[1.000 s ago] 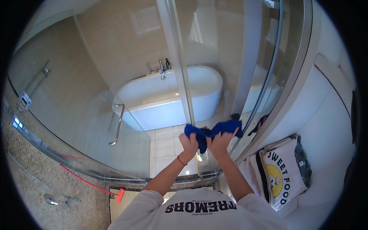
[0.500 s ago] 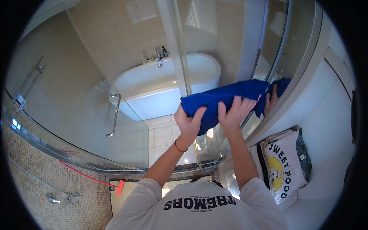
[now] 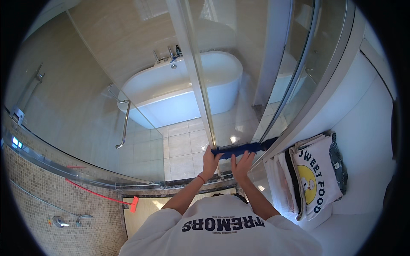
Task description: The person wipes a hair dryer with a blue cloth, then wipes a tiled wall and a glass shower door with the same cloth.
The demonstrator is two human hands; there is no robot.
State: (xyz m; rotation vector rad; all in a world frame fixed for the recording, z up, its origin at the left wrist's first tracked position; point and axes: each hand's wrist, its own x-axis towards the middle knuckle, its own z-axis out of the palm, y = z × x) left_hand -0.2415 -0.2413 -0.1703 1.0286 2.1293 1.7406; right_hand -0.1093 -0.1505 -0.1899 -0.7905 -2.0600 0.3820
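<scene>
A dark blue cloth (image 3: 237, 150) is stretched sideways against the lower part of the glass panel (image 3: 232, 102). Its left end is gripped by my left hand (image 3: 209, 163), beside the metal edge strip of the panel. Close to the right of it, my right hand (image 3: 242, 165) holds the cloth with the fingers pressing it toward the glass. The cloth's right end reaches toward the white frame, where a dark reflection of it shows. My palms are partly hidden from above.
Behind the glass stands a white bathtub (image 3: 179, 100). A glass door with a metal handle (image 3: 124, 128) is at the left. A red squeegee-like tool (image 3: 134, 204) leans near the mosaic wall (image 3: 34, 187). Folded clothes (image 3: 316, 175) are piled at the right.
Both hands and the blue cloth have moved down along the glass, toward me. The cloth now looks narrower and more bunched, and both hands still hold it.
</scene>
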